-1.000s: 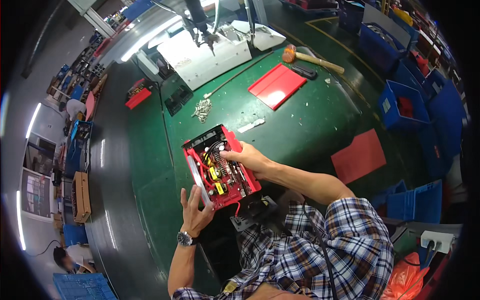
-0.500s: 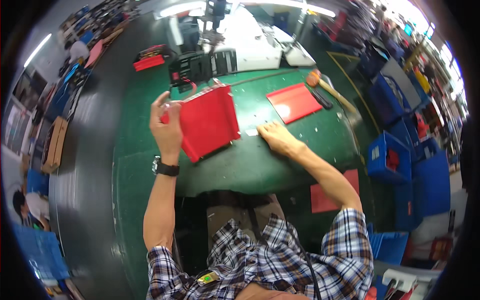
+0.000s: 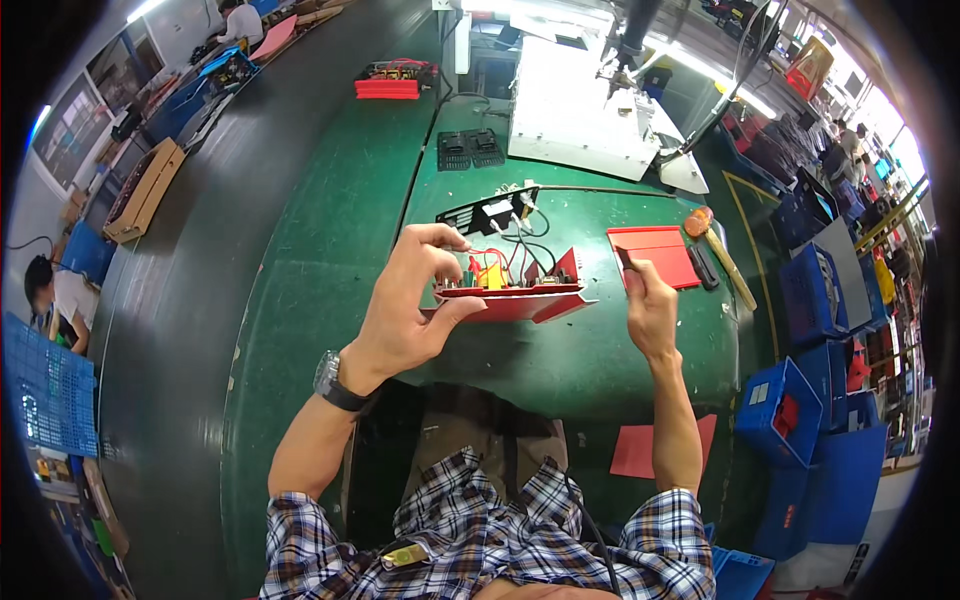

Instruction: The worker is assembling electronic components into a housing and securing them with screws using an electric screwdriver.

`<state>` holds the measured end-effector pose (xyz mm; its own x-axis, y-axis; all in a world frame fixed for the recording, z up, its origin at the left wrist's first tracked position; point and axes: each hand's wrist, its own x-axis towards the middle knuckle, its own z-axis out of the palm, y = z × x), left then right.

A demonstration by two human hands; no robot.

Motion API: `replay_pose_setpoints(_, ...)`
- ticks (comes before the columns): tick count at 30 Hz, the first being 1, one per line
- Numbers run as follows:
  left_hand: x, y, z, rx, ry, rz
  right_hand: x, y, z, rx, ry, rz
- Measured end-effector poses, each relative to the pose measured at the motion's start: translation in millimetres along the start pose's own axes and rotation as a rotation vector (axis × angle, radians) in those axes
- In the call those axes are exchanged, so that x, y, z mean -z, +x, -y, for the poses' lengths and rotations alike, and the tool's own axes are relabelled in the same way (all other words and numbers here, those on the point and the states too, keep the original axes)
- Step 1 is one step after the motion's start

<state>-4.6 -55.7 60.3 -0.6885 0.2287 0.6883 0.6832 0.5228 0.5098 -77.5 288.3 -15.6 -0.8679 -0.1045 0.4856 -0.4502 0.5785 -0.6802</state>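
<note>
My left hand point(image 3: 405, 300) grips the left end of a red metal housing point(image 3: 530, 307), thumb on the near side and fingers over the top. The housing is tilted up, showing a yellow component and red and black wires inside. Behind it, a black end panel point(image 3: 490, 213) with connectors lies on the table, wires running toward the housing. My right hand point(image 3: 652, 312) is closed around a small dark piece point(image 3: 626, 259) whose kind I cannot make out. It is at the left edge of a flat red panel point(image 3: 662, 252).
Right of the panel are a black-handled tool point(image 3: 703, 267) and a mallet point(image 3: 722, 250) with an orange head. A white machine point(image 3: 580, 110) stands at the back, beside black plastic plates point(image 3: 470, 149). Another red housing point(image 3: 390, 82) sits far left. Blue bins point(image 3: 780, 405) line the right.
The red housing has tipped so its wired inside shows, and my left hand has shifted its grip. My right hand has moved right to the red panel. The view has turned left.
</note>
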Motion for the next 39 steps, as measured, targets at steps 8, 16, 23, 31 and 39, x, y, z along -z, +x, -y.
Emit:
replay_pose_setpoints(8, 7.6, 11.8, -5.2, 0.029, -0.058, 0.131, 33.8, 17.3, 97.6, 0.591, -0.050, 0.190)
replay_pose_setpoints(16, -5.7, -12.2, -4.7, 0.149, -0.260, -0.017, 39.4, 33.0, 130.6, 0.696, -0.329, 0.362)
replay_pose_setpoints(23, -11.7, -20.7, -3.8, 0.109, -0.318, -0.067, 46.9, 29.7, 137.0, 0.696, -0.356, 0.398)
replay_pose_setpoints(31, -11.9, -23.4, -9.7, 0.068, -0.269, -0.103, 52.9, 14.0, 154.1, 0.640, -0.558, 0.440)
replay_pose_setpoints(39, -7.7, -28.9, -13.8, 0.067, -0.239, -0.031, 65.6, 44.8, 160.3, 0.580, -0.428, 0.729)
